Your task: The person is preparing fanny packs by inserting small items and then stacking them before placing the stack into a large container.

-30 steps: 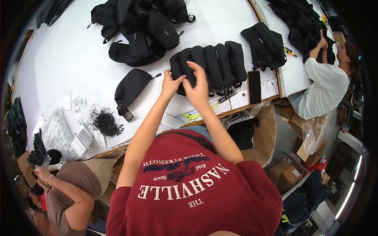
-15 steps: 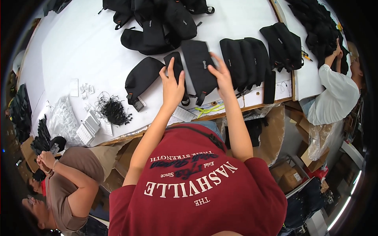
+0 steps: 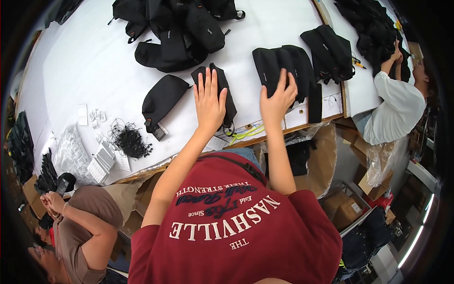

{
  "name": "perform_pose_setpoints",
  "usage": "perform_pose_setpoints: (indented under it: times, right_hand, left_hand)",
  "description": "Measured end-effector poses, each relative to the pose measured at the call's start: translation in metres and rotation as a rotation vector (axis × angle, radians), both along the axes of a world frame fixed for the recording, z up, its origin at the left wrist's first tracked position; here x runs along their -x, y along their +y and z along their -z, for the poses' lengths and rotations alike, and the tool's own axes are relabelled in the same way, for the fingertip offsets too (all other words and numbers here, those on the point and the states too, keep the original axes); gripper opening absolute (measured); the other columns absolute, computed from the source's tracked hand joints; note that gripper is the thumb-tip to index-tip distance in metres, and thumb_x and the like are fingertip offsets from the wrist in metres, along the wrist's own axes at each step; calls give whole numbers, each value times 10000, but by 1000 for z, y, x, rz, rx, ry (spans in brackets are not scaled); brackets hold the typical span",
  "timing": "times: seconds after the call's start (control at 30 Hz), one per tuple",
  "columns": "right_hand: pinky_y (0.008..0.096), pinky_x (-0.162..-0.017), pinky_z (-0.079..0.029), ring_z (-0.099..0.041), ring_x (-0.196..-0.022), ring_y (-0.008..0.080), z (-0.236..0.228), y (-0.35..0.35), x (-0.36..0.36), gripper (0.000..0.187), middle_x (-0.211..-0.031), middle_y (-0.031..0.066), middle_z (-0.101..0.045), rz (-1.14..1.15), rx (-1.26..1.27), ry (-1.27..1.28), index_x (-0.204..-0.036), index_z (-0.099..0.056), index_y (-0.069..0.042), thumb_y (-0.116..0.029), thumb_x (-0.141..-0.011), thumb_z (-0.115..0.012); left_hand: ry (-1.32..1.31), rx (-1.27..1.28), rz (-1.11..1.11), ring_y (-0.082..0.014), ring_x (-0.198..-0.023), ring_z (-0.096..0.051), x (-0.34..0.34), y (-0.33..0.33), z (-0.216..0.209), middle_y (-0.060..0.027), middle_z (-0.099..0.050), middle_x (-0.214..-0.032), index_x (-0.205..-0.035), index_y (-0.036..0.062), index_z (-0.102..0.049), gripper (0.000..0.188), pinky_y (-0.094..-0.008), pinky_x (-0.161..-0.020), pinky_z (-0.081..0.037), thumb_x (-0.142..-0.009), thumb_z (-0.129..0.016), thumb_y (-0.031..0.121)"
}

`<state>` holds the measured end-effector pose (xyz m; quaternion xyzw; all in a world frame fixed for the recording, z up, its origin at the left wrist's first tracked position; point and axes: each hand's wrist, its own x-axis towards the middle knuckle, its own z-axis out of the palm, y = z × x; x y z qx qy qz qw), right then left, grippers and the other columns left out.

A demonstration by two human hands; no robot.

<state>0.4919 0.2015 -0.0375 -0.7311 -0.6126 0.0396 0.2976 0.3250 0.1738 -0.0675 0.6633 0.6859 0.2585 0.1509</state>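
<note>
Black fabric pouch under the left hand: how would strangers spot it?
On the white tabletop, find the bare left hand. Beneath it lies the black fabric pouch, left of the row of black pouches; only this one has that hand on it.

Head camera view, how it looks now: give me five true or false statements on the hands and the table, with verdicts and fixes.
1. The left hand is spread over a black pouch. True.
2. The right hand is over the cords. False: it is at the row of black pouches.
3. The tabletop is white. True.
4. The black cord tangle lies left of both hands. True.
5. The right-hand co-worker's top is red. False: it is white.
</note>
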Motion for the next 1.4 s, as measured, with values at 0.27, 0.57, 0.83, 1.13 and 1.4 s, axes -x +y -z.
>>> perform_pose_setpoints:
  times: [0.27, 0.57, 0.83, 1.13, 1.4]
  right_hand:
    - [411, -770, -485, -588, -946, 313, 9, -14, 10, 334, -1005, 129, -620, -176, 108, 248, -1108, -562, -80, -99, -779, -619]
    - [397, -950, -385, -491, -1105, 307, -2, 6, -36, 675, -1217, 184, -503, -311, 35, -39, -1363, -424, -133, -169, -745, -696]
    - [352, -829, -433, -538, -903, 232, 17, 31, -78, 524, -1004, 100, -574, -262, 75, 37, -1316, -516, -171, -75, -817, -642]
    - [297, -868, -448, -551, -962, 203, 87, 20, -29, 417, -1082, 78, -574, -458, 382, 818, -1239, -588, -115, -19, -834, -586]
    - [499, -1026, -251, -305, -1288, 328, 19, 33, -67, 722, -1387, 148, -348, 97, -44, -144, -1393, -403, -133, -179, -737, -700]
  left_hand:
    - [34, -32, 67, -320, -1391, -224, -9, 5, -9, -95, -264, -1511, -1440, 135, -329, 531, -470, -1115, -172, -941, -474, 246]
    - [124, -11, 288, -290, -1373, -269, -13, 6, -10, -18, -331, -1485, -1379, 246, -443, 446, -463, -1112, -184, -937, -479, 284]
    - [138, -26, 288, -288, -1378, -259, -13, 11, -11, -24, -321, -1489, -1384, 244, -436, 468, -462, -1116, -173, -920, -495, 235]
    - [86, -46, 329, -310, -1370, -235, -22, 12, -23, -31, -295, -1502, -1396, 260, -418, 488, -473, -1105, -141, -915, -494, 233]
    - [160, -5, 358, -255, -1373, -260, -26, 11, -14, 0, -310, -1496, -1400, 282, -410, 486, -457, -1111, -146, -927, -492, 365]
